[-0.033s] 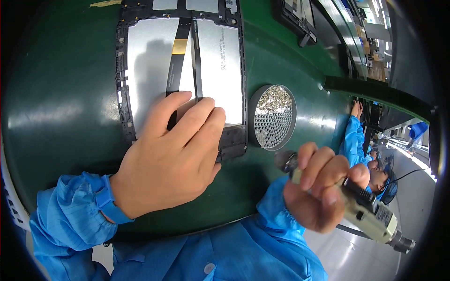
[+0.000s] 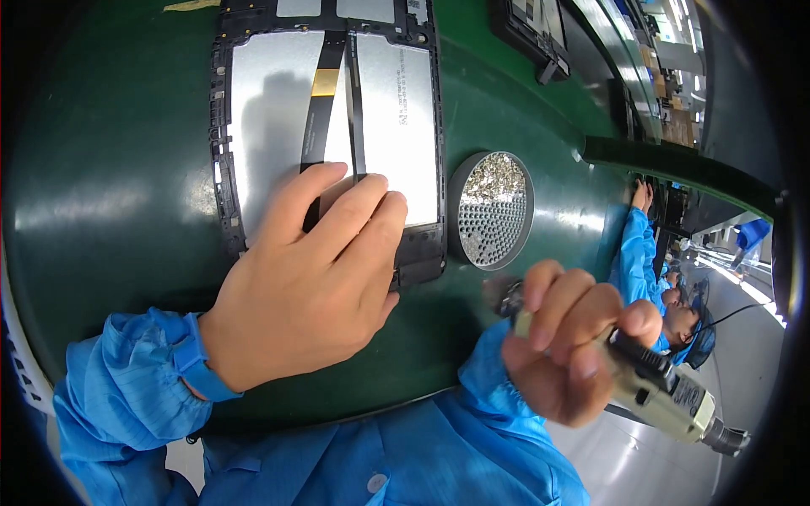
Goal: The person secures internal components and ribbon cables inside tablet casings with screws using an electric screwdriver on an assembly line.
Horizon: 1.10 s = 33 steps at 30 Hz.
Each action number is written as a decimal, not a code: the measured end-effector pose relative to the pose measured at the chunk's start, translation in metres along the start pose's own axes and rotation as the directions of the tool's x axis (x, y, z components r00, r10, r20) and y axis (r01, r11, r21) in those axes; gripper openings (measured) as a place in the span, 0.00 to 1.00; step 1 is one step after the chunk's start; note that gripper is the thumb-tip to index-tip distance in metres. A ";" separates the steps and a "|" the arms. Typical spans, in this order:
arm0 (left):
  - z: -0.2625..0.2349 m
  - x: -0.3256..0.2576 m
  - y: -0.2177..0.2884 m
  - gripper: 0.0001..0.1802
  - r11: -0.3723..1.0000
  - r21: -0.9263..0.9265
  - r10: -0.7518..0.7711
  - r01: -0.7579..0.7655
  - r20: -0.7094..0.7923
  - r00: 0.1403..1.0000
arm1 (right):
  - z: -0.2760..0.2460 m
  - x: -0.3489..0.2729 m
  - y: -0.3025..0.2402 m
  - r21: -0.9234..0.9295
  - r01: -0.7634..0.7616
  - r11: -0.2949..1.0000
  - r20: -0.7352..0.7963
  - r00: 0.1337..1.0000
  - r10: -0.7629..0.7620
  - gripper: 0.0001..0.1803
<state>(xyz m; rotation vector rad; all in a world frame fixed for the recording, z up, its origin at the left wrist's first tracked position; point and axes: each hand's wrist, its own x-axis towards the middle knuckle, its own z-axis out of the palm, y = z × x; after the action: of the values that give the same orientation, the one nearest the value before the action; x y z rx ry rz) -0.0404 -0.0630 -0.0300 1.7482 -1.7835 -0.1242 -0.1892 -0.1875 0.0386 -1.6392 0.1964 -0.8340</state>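
While one opened tablet chassis (image 2: 329, 126) lies face down on the green tabletop (image 2: 101, 169), the person's left hand (image 2: 308, 278) rests flat across its near right corner, palm down, fingers (image 2: 363, 211) extended and close together, pressing on the frame and gripping nothing. Inside the black frame sit two silvery metal panels, and two dark flat ribbon cables (image 2: 325, 93) run down between them, one of them carrying a gold-coloured patch. Just beside the chassis on its right stands one round perforated screw tray (image 2: 491, 211), with a heap of tiny screws filling its far half. Near the tabletop's near edge, the right hand (image 2: 574, 341) is curled tightly around one beige electric screwdriver (image 2: 666, 392), its fingers wrapped over the barrel; the tool's tip end points towards the tray and looks blurred, while its cabled rear end sticks out to the lower right. Both forearms wear blue sleeves (image 2: 126, 396) with elastic cuffs. Farther to the right, another person in a blue coat (image 2: 633, 253) leans over the same tabletop, well apart from the chassis.
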 end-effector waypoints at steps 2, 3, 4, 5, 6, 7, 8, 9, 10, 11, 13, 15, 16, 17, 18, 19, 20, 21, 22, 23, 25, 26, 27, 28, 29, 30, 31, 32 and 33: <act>0.001 0.001 -0.001 0.26 1.000 -0.005 0.021 -0.020 0.006 1.000 | 0.012 -0.003 0.002 0.016 -0.013 1.000 0.001 1.000 0.013 0.20; 0.003 0.001 -0.002 0.26 1.000 -0.011 0.017 -0.017 0.009 1.000 | 0.017 -0.005 0.005 0.035 -0.028 0.999 0.001 1.000 0.028 0.20; 0.005 0.001 -0.002 0.26 1.000 -0.017 0.014 -0.014 0.012 1.000 | 0.017 -0.006 0.009 0.042 -0.017 0.999 0.017 1.000 0.016 0.19; 0.007 0.003 -0.002 0.26 1.000 -0.021 0.011 -0.011 0.007 1.000 | 0.015 -0.005 0.012 0.038 -0.020 0.999 0.022 1.000 0.019 0.19; 0.009 0.004 -0.002 0.25 1.000 -0.025 0.014 -0.013 0.011 1.000 | 0.013 -0.005 0.015 0.046 -0.032 0.998 0.043 0.999 0.030 0.19; 0.011 0.006 -0.001 0.24 0.999 -0.028 0.016 -0.016 0.015 1.000 | 0.012 -0.005 0.016 0.055 -0.045 0.998 0.064 0.997 0.041 0.19; 0.015 0.008 -0.001 0.24 1.000 -0.027 0.013 -0.013 0.012 1.000 | 0.009 -0.005 0.018 0.064 -0.055 0.996 0.069 0.996 0.051 0.18; 0.019 0.010 0.000 0.23 1.000 -0.020 0.013 -0.013 0.000 1.000 | 0.006 -0.005 0.020 0.065 -0.055 0.996 0.074 0.996 0.051 0.18; 0.024 0.012 0.001 0.23 1.000 -0.012 0.014 -0.014 -0.011 1.000 | 0.003 -0.005 0.021 0.067 -0.065 0.996 0.076 0.995 0.060 0.18; 0.026 0.013 0.002 0.23 1.000 -0.013 0.011 -0.011 -0.011 1.000 | 0.002 -0.005 0.021 0.070 -0.076 0.995 0.074 0.995 0.071 0.18; 0.029 0.015 0.004 0.22 1.000 -0.008 0.007 -0.008 -0.030 1.000 | 0.001 -0.006 0.023 0.074 -0.077 0.994 0.061 0.996 0.073 0.18; 0.030 0.015 0.004 0.22 1.000 -0.004 0.011 -0.011 -0.027 1.000 | 0.003 -0.006 0.024 0.075 -0.076 0.994 0.043 0.996 0.073 0.18; 0.030 0.015 0.004 0.22 1.000 0.001 0.015 -0.015 -0.024 1.000 | 0.005 -0.007 0.025 0.071 -0.076 0.995 0.022 0.997 0.075 0.18; 0.030 0.015 0.004 0.22 1.000 0.002 0.010 -0.010 -0.024 1.000 | 0.006 -0.007 0.026 0.070 -0.077 0.995 0.005 0.997 0.077 0.17; 0.030 0.015 0.004 0.22 1.000 0.008 0.012 -0.012 -0.031 0.999 | 0.006 -0.006 0.026 0.072 -0.079 0.994 0.010 0.997 0.079 0.17; 0.031 0.015 0.005 0.22 1.000 0.014 0.013 -0.013 -0.038 0.999 | 0.006 -0.006 0.027 0.068 -0.082 0.994 0.013 0.997 0.081 0.17; 0.031 0.015 0.004 0.22 1.000 0.012 0.012 -0.012 -0.039 0.999 | 0.007 -0.006 0.027 0.060 -0.083 0.995 0.011 0.997 0.083 0.16; 0.032 0.014 0.004 0.22 1.000 0.022 0.017 -0.016 -0.045 0.999 | 0.008 -0.005 0.027 0.059 -0.085 0.995 0.012 0.996 0.085 0.16; 0.032 0.013 0.003 0.21 0.999 0.032 0.021 -0.019 -0.051 0.998 | 0.009 -0.004 0.027 0.059 -0.089 0.994 0.012 0.996 0.088 0.16; 0.030 0.012 0.003 0.21 0.999 0.030 0.018 -0.017 -0.050 0.999 | 0.011 -0.004 0.027 0.060 -0.094 0.994 0.010 0.996 0.093 0.16; 0.028 0.011 0.001 0.21 0.999 0.045 0.028 -0.026 -0.048 0.998 | 0.017 -0.006 0.026 0.057 -0.087 0.995 0.006 0.996 0.087 0.16; 0.029 0.011 0.001 0.21 0.999 0.046 0.019 -0.017 -0.049 0.999 | 0.016 -0.006 0.027 0.058 -0.077 0.995 0.009 0.997 0.077 0.16; 0.030 0.011 0.001 0.20 0.998 0.053 0.024 -0.021 -0.055 0.998 | 0.015 -0.006 0.028 0.061 -0.081 0.995 0.016 0.997 0.080 0.16; 0.031 0.012 0.001 0.20 0.998 0.060 0.030 -0.026 -0.060 0.998 | 0.015 -0.005 0.028 0.060 -0.081 0.995 0.031 0.996 0.079 0.16; 0.030 0.011 0.000 0.20 0.998 0.060 0.031 -0.028 -0.058 0.998 | 0.016 -0.005 0.027 0.056 -0.078 0.995 0.038 0.996 0.076 0.17; 0.028 0.010 0.000 0.20 0.998 0.051 0.029 -0.026 -0.065 0.997 | 0.018 -0.005 0.027 0.057 -0.077 0.995 0.035 0.997 0.075 0.17; 0.026 0.010 0.000 0.21 0.999 0.043 0.028 -0.025 -0.073 0.997 | 0.020 -0.006 0.028 0.055 -0.062 0.997 0.026 0.998 0.061 0.17; 0.025 0.008 0.000 0.21 0.998 0.050 0.035 -0.032 -0.073 0.997 | 0.021 -0.006 0.028 0.053 -0.042 0.998 0.017 0.999 0.041 0.17; 0.024 0.007 0.000 0.20 0.998 0.042 0.047 -0.043 -0.104 0.993 | 0.023 -0.007 0.029 0.056 -0.031 0.998 0.012 0.999 0.030 0.17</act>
<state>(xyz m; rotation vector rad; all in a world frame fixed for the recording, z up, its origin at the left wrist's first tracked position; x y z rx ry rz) -0.0514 -0.0781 -0.0469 1.7083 -1.7588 0.0215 -0.1709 -0.1730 0.0093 -1.5846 0.1880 -0.8004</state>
